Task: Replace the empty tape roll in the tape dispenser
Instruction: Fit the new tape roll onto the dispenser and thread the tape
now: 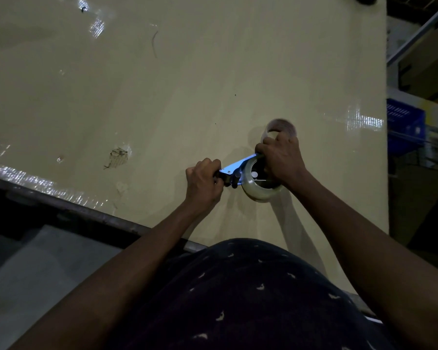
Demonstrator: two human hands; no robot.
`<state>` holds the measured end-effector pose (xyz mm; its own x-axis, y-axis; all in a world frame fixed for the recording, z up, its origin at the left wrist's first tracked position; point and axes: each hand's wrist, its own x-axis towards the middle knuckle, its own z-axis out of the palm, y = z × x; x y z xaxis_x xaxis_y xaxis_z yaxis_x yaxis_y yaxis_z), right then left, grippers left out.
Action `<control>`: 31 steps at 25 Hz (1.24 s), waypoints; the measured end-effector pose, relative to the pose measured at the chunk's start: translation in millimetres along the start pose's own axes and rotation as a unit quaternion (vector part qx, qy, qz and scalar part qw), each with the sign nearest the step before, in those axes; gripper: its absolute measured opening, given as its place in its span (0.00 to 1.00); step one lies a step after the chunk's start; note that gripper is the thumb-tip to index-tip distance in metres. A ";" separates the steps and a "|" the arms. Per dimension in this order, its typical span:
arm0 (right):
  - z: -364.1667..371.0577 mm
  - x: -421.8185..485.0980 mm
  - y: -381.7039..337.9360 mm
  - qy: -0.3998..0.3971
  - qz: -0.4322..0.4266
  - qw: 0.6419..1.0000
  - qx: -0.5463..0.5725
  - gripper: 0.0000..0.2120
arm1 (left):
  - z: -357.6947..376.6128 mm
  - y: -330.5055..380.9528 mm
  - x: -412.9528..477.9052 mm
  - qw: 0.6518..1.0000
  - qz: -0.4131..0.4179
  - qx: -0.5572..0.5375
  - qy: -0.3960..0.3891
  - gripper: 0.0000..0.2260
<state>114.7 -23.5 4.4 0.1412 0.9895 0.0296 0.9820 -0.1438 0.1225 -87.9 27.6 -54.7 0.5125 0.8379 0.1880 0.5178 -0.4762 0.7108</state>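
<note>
A hand-held tape dispenser (234,168) with a blue metal frame and a black handle lies on its side on the cream table (162,97). A full roll of clear tape (257,192) sits on its hub. My left hand (204,181) is closed around the black handle. My right hand (280,157) grips the far side of the roll and the dispenser's front end. Just beyond my right hand an empty brown cardboard core (281,126) stands on the table, partly hidden by my fingers.
The table's metal front edge (106,218) runs diagonally at lower left, with grey floor below. Strips of shiny tape (364,121) and a torn patch (118,157) mark the surface. Off the right edge stand a blue crate (405,122) and shelving.
</note>
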 end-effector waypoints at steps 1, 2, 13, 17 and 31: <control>0.8 0.2 0.3 0.001 -0.001 1.000 0.000 0.13 | -0.1 0.4 0.2 1.000 0.001 0.000 -0.003 0.13; 0.8 0.4 0.3 -0.004 0.001 1.000 0.000 0.13 | -0.6 0.1 0.6 1.000 0.003 0.001 -0.008 0.13; -12.5 -21.5 9.4 0.031 0.046 0.994 0.089 0.13 | -20.2 20.8 21.9 0.862 -0.286 -0.413 -0.068 0.27; -27.4 -28.5 -0.3 0.095 0.111 0.969 0.197 0.13 | -22.8 46.7 38.6 0.802 -0.319 -0.497 -0.085 0.27; -45.7 -31.4 14.7 -0.268 0.184 0.518 0.791 0.34 | -54.8 65.7 64.1 0.829 -0.094 -0.508 -0.217 0.32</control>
<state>119.0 -57.2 50.6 -0.0469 0.8202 -0.5701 -0.3103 -0.5545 -0.7722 -58.5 64.7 41.3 0.8001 0.5922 -0.0956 -0.1138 0.3064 0.9451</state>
